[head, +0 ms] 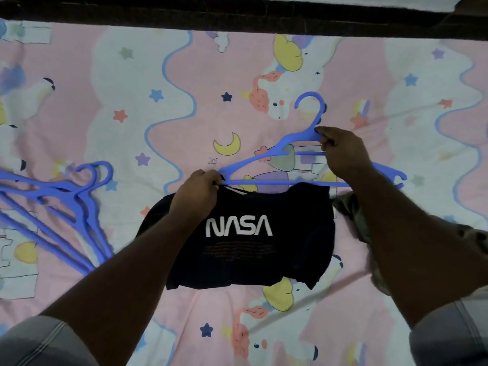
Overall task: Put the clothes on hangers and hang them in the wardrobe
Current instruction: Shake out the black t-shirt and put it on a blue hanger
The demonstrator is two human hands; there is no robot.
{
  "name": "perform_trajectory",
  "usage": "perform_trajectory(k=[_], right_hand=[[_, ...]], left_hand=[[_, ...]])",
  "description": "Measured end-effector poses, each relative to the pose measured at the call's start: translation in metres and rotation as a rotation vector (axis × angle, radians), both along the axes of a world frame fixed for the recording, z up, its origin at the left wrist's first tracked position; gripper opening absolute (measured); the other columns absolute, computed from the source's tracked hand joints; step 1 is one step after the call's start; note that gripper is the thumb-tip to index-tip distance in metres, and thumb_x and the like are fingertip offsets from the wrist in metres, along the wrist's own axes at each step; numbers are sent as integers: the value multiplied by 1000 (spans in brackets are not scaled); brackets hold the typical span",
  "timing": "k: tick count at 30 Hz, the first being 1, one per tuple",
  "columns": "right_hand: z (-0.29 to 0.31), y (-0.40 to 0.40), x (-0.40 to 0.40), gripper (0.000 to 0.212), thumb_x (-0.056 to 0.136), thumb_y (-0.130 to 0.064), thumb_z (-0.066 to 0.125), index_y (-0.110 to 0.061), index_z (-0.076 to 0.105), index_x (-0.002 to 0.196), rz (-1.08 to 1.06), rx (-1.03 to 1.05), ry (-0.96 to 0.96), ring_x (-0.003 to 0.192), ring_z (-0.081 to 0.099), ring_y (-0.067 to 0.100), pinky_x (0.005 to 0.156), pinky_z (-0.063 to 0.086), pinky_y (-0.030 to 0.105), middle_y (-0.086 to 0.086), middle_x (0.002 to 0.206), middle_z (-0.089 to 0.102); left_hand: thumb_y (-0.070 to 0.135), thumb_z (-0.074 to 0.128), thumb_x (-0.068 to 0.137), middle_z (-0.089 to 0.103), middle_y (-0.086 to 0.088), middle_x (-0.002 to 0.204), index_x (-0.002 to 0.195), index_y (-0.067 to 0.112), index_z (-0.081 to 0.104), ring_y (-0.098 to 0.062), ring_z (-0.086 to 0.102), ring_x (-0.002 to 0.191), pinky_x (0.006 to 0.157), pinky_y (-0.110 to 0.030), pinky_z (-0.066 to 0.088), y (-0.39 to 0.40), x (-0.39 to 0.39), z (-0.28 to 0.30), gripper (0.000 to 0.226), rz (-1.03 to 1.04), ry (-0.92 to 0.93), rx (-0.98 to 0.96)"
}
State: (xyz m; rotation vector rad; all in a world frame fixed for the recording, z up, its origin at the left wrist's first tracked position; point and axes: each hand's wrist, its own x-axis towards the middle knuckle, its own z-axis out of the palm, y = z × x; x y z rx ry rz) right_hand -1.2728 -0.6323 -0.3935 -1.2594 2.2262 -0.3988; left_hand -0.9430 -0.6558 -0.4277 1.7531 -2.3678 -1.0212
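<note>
At far left, spare hangers (66,196) lie unused on the bed (132,75). Your left hand (196,192) pinches the collar of the dark NASA shirt (243,244), which lies flat there. Your right hand (343,151) grips the blue hanger (280,151), not yet inside the shirt. Another garment (353,215) waits at right. By my judgement, nothing is hung yet.

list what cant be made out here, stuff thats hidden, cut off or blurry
Head view only:
- Spare hangers: lower ends cut off by the left edge and the left arm; count unclear.
- Olive garment: mostly hidden behind the right arm.
- NASA shirt: small print under the logo too blurred to read; collar hidden by the left hand.
- Blue hanger: middle covered by the right hand.
- Wardrobe: not in view.
</note>
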Motion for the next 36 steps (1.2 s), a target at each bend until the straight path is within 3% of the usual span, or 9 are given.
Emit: perform_trajectory(k=[5,16,21,26,36], right_hand=[[4,1,4,40,100,-22,45,-31,61,135,18,35,-28,118,59,34,101,46,50,5,132,64],[9,4,4,40,100,-22,43,-31,62,133,30,22,-68,114,60,34,97,47,54,7,128,65],[10,-1,10,39,101,-20,43,-32,63,133,63,29,-78,113,59,33,98,46,53,6,126,65],[20,-8,13,36,103,-26,44,-36,61,134,45,-9,-9,118,58,32,103,43,50,5,132,63],[43,-14,4,39,102,-17,44,-29,62,135,66,-66,35,119,58,33,104,43,52,6,130,65]], left_hand=[[10,55,93,61,-6,95,102,15,67,-26,56,95,78,-39,47,0,-2,-1,16,60,58,-48],[8,55,92,65,-2,98,103,15,69,-12,50,89,76,-28,37,4,-4,9,18,156,106,-83],[10,54,93,68,0,103,103,16,69,-11,52,93,78,-26,38,3,-5,16,19,181,115,-88],[11,54,89,66,2,94,95,20,66,-15,56,89,75,-29,40,2,-1,22,16,197,111,-101],[12,55,90,65,1,93,96,19,67,-15,57,85,75,-29,43,8,6,38,15,207,121,-100]])
